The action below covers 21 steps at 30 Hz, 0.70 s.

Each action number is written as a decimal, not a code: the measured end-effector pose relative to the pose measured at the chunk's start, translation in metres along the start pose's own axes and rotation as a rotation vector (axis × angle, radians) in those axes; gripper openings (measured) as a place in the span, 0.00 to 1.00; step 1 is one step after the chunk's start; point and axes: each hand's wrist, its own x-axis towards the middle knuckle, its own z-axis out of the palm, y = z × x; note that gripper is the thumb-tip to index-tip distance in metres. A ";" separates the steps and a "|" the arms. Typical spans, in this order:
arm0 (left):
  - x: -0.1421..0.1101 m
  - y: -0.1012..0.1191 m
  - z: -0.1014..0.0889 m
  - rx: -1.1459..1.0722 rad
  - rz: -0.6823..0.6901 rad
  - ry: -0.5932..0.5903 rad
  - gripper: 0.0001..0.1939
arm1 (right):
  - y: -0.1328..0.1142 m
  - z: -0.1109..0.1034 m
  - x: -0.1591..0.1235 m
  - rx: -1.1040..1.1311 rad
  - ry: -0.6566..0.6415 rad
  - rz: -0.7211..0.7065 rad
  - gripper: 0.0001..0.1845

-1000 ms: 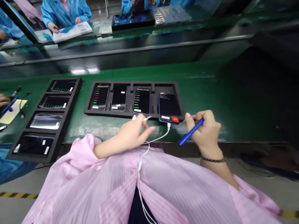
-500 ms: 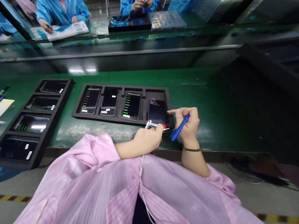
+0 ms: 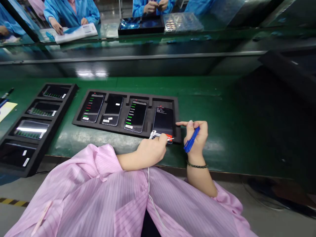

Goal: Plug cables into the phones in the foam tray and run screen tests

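My left hand is closed around a white cable at the lower end of the rightmost phone. A white connector pokes out past the fingers, and a thin white tip shows on their other side. Whether either is plugged in, I cannot tell. That phone's dark screen carries small text at the top and a red patch near the bottom. My right hand grips a blue pen, its index finger stretched toward the phone's right edge. The phone lies in a black foam tray.
Three more phones, including one with green lines of text, share this tray. A second black tray with several phones stands at the left. Across the bench, people in blue work near a black box. A dark bulky shape rises at right.
The whole view has shifted slightly. My right index finger stays pointed at the phone's edge while the pen has tilted more upright. My left hand keeps its hold on the cable.
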 end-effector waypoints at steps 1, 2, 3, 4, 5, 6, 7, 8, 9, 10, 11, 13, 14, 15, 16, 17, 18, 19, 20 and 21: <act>0.000 0.000 0.001 0.000 0.006 0.008 0.10 | 0.000 -0.001 -0.001 -0.001 -0.005 0.006 0.27; 0.001 -0.001 0.001 -0.001 0.013 0.011 0.10 | 0.000 -0.001 -0.002 -0.003 -0.008 0.013 0.27; 0.001 -0.001 0.001 -0.001 0.023 0.008 0.10 | 0.000 -0.002 -0.003 -0.006 -0.006 0.016 0.27; 0.001 -0.001 0.000 -0.001 0.035 0.002 0.10 | 0.000 -0.003 -0.003 -0.008 -0.007 0.019 0.26; 0.001 0.000 -0.002 -0.002 0.047 -0.008 0.11 | 0.001 -0.004 -0.003 -0.011 -0.006 0.020 0.26; 0.001 0.000 -0.003 -0.002 0.056 -0.016 0.11 | 0.002 -0.005 -0.003 -0.015 -0.001 0.018 0.25; 0.001 0.000 -0.004 -0.001 0.060 -0.021 0.11 | 0.003 -0.005 -0.004 -0.025 0.003 0.018 0.25; 0.001 0.001 -0.005 0.004 0.061 -0.022 0.11 | 0.004 -0.005 -0.004 -0.035 0.006 0.018 0.25; 0.001 0.001 -0.006 0.010 0.062 -0.022 0.11 | 0.004 -0.005 -0.004 -0.046 0.007 0.017 0.25; 0.001 0.000 -0.005 0.018 0.065 -0.021 0.11 | 0.005 -0.005 -0.004 -0.057 0.003 0.018 0.25; 0.001 0.000 -0.004 0.027 0.070 -0.020 0.11 | 0.005 -0.005 -0.004 -0.067 -0.001 0.023 0.25; 0.001 -0.001 -0.001 0.036 0.087 -0.014 0.11 | 0.005 -0.005 -0.005 -0.086 -0.008 0.045 0.25; 0.001 -0.002 0.000 0.035 0.097 -0.007 0.10 | 0.005 -0.005 -0.005 -0.095 -0.007 0.056 0.25; 0.001 -0.003 0.002 0.032 0.103 0.003 0.10 | 0.005 -0.005 -0.005 -0.104 -0.005 0.066 0.25; 0.001 -0.003 0.003 0.028 0.107 0.013 0.10 | 0.004 -0.005 -0.005 -0.109 -0.001 0.068 0.25; 0.001 -0.004 0.003 0.026 0.107 0.020 0.10 | 0.004 -0.005 -0.005 -0.108 0.001 0.065 0.26; 0.001 -0.004 0.003 0.026 0.104 0.022 0.10 | 0.004 -0.005 -0.005 -0.104 -0.001 0.058 0.26; 0.001 -0.004 0.003 0.029 0.099 0.020 0.10 | 0.004 -0.005 -0.005 -0.099 -0.003 0.050 0.26; 0.001 -0.004 0.003 0.034 0.093 0.017 0.10 | 0.003 -0.005 -0.005 -0.094 -0.003 0.044 0.26; 0.002 -0.004 0.003 0.039 0.088 0.016 0.11 | 0.003 -0.005 -0.005 -0.091 -0.003 0.041 0.27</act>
